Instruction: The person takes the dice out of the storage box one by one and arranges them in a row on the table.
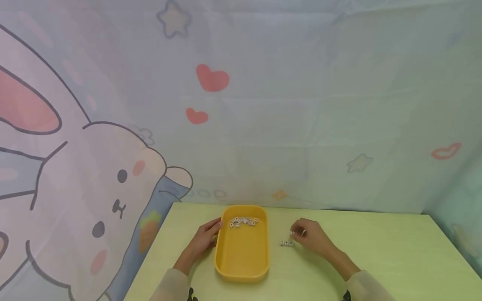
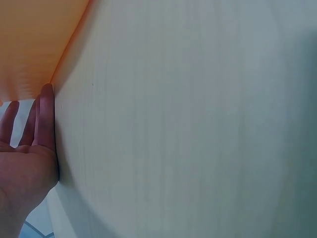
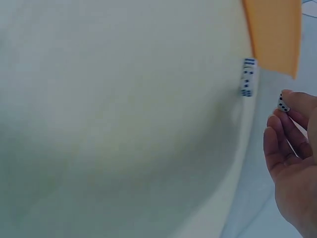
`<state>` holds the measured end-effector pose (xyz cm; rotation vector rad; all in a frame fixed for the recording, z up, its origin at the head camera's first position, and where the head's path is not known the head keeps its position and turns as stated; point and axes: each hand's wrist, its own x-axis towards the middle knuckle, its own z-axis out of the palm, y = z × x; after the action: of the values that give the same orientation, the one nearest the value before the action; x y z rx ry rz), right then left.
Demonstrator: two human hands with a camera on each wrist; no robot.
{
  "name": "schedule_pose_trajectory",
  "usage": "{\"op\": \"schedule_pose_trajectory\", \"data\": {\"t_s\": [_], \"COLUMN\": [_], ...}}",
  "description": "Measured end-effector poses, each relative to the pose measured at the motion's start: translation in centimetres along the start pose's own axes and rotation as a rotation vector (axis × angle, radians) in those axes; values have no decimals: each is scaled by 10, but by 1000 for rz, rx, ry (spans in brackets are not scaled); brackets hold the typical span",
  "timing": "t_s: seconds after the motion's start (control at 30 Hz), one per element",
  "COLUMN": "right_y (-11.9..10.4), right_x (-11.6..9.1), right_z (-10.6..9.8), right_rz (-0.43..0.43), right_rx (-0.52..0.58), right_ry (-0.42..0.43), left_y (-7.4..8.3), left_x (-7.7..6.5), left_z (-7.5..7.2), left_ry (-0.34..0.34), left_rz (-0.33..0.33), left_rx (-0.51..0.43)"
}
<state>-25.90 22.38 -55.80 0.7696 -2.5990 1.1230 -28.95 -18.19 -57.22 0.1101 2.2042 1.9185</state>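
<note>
I have a white die (image 3: pixel 283 103) pinched between thumb and fingertip of the right hand (image 1: pixel 309 237), at nine o'clock of that hand and apart from the three dice in a row (image 1: pixel 286 243), which lie at seven o'clock of it on the table (image 1: pixel 395 251). The right forearm (image 1: pixel 340 263) reaches in from five o'clock, the other fingers loosely bent; whether a second fingertip backs the die I can't quite tell, as it is so small in my head view. At nine o'clock from the row stands the yellow tray (image 1: pixel 242 259), with more dice (image 1: pixel 238 225) gathered towards its twelve o'clock end. I see the left hand (image 1: pixel 205 236) at the tray's ten o'clock, fingers extended and touching its outer side, the left forearm (image 1: pixel 183 263) coming from seven o'clock.
</note>
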Motion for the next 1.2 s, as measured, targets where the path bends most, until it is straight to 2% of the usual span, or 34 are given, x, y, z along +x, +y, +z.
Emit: {"op": "schedule_pose_trajectory", "data": {"t_s": [0.13,0.3,0.5,0.8,0.97,1.2], "right_y": [10,17,16,18,26,22], "right_x": [-13,-19,-21,-20,-20,-22], "right_z": [1,6,11,10,15,19], "right_rz": [16,41,38,98,122,181], "right_rx": [-11,-20,6,69,107,118], "right_ry": [-29,-64,-66,-104,-92,-65], "left_y": [0,1,0,-1,-2,0], "left_x": [0,-1,0,1,0,-1], "left_z": [0,-1,0,1,1,1], "left_ry": [-8,-1,4,13,21,-4], "left_rz": [-4,-5,-8,-8,-8,-1], "left_rx": [-10,-15,-13,-1,-7,-24]}}
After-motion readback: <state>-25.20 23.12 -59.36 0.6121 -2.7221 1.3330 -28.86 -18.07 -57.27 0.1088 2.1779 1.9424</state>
